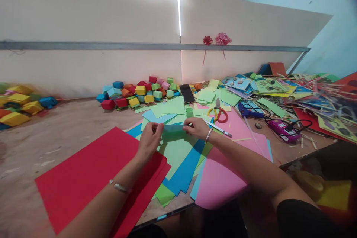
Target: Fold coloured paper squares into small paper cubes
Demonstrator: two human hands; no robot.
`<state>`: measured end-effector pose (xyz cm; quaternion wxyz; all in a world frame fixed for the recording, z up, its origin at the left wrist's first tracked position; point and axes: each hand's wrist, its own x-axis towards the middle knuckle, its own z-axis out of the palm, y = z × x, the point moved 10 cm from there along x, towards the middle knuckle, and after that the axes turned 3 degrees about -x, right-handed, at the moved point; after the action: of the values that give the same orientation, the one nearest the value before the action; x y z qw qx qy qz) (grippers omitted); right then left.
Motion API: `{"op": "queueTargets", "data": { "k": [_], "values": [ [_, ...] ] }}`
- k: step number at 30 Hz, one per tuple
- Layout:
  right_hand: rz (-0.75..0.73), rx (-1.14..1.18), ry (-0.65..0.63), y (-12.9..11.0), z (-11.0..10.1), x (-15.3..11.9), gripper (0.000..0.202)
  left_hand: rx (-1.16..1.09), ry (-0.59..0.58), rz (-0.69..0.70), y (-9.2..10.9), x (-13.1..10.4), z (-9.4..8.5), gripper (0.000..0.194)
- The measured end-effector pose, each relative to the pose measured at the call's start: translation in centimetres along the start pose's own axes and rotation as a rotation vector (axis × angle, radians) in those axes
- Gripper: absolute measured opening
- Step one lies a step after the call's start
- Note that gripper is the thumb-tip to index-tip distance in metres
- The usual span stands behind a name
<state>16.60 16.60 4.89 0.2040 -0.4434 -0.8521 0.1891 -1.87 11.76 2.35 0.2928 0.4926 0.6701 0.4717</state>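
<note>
Between my two hands a light blue-green strip of paper [173,128] is held up above a pile of coloured sheets. My left hand [150,135] pinches its left end, and my right hand [196,127] pinches the right end. Below it lie pale green paper [178,152] and blue paper [185,171]. Under my left forearm is a stack of red sheets [89,171]. A craft knife [219,128] lies just right of my right hand, with scissors [218,113] with red and yellow handles behind it. A small green folded paper piece [189,112] stands beyond the strip.
Small coloured paper boxes [141,91] are heaped along the board, with more boxes [21,104] at far left. A phone [186,93] lies behind the papers. On the right are pink paper [223,178], a blue glue gun [251,111], a purple power strip [284,131] and piled cards [272,85].
</note>
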Motion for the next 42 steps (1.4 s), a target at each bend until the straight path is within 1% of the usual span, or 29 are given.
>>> {"op": "queueTargets", "data": {
  "k": [2, 4, 6, 8, 9, 11, 13, 14, 15, 17, 20, 23, 26, 29, 31, 34, 38, 40, 42],
  "values": [
    [-0.109, 0.066, 0.121, -0.9, -1.0, -0.1, 0.011, -0.315, 0.045, -0.194, -1.4, -0.2, -0.1, 0.03],
    [-0.242, 0.107, 0.256, -2.0, -2.1, -0.7, 0.011, -0.624, 0.067, -0.331, -2.1, -0.6, 0.5, 0.028],
    [-0.366, 0.118, 0.359, -3.0, -2.8, -1.5, 0.013, -0.859, 0.078, -0.399, -2.1, -1.0, 1.0, 0.021],
    [-0.465, 0.091, 0.414, -3.7, -3.0, -2.2, 0.018, -1.001, 0.068, -0.442, -1.9, -1.3, 1.3, 0.015],
    [-0.511, 0.066, 0.421, -4.1, -3.0, -2.5, 0.02, -1.045, 0.036, -0.472, -1.8, -1.4, 1.6, 0.015],
    [-0.602, 0.005, 0.413, -4.8, -2.6, -3.0, 0.023, -1.089, -0.085, -0.543, -1.6, -1.8, 2.6, 0.024],
    [-0.682, -0.051, 0.386, -5.3, -2.1, -3.3, 0.023, -1.081, -0.218, -0.608, -1.4, -2.4, 3.7, 0.03],
    [-0.709, -0.075, 0.371, -5.4, -1.8, -3.4, 0.022, -1.063, -0.261, -0.628, -1.4, -2.6, 4.1, 0.028],
    [-0.728, -0.096, 0.357, -5.4, -1.5, -3.3, 0.021, -1.043, -0.28, -0.638, -1.4, -2.7, 4.4, 0.025],
    [-0.752, -0.124, 0.339, -5.3, -1.1, -3.2, 0.02, -1.009, -0.269, -0.624, -1.6, -2.7, 4.5, 0.02],
    [-0.791, -0.093, 0.352, -5.2, -1.0, -3.3, 0.021, -0.984, -0.192, -0.553, -2.0, -2.2, 4.2, 0.026],
    [-0.782, -0.002, 0.38, -5.0, -1.4, -3.3, 0.02, -0.97, -0.104, -0.498, -2.3, -1.9, 3.6, 0.029],
    [-0.75, 0.048, 0.415, -4.9, -2.0, -3.2, 0.03, -0.939, -0.069, -0.475, -2.4, -2.0, 3.3, 0.025],
    [-0.753, 0.041, 0.409, -5.2, -2.1, -3.3, 0.022, -0.898, -0.061, -0.47, -2.5, -2.3, 3.3, 0.025],
    [-0.717, 0.07, 0.398, -5.1, -2.1, -3.1, 0.019, -0.895, -0.062, -0.453, -2.3, -2.3, 3.4, 0.023],
    [-0.587, 0.2, 0.417, -4.2, -2.4, -2.6, 0.015, -0.91, -0.075, -0.406, -1.9, -2.3, 3.5, 0.022],
    [-0.407, 0.326, 0.46, -2.5, -2.3, -2.1, 0.012, -0.955, -0.136, -0.356, -1.1, -2.5, 4.0, 0.031],
    [-0.383, 0.368, 0.427, -1.9, -1.9, -1.7, 0.012, -0.948, -0.165, -0.349, -0.9, -2.6, 4.1, 0.038],
    [-0.401, 0.41, 0.35, -1.6, -1.4, -1.2, 0.015, -0.924, -0.197, -0.372, -1.1, -2.8, 4.4, 0.041]
  ]
}}
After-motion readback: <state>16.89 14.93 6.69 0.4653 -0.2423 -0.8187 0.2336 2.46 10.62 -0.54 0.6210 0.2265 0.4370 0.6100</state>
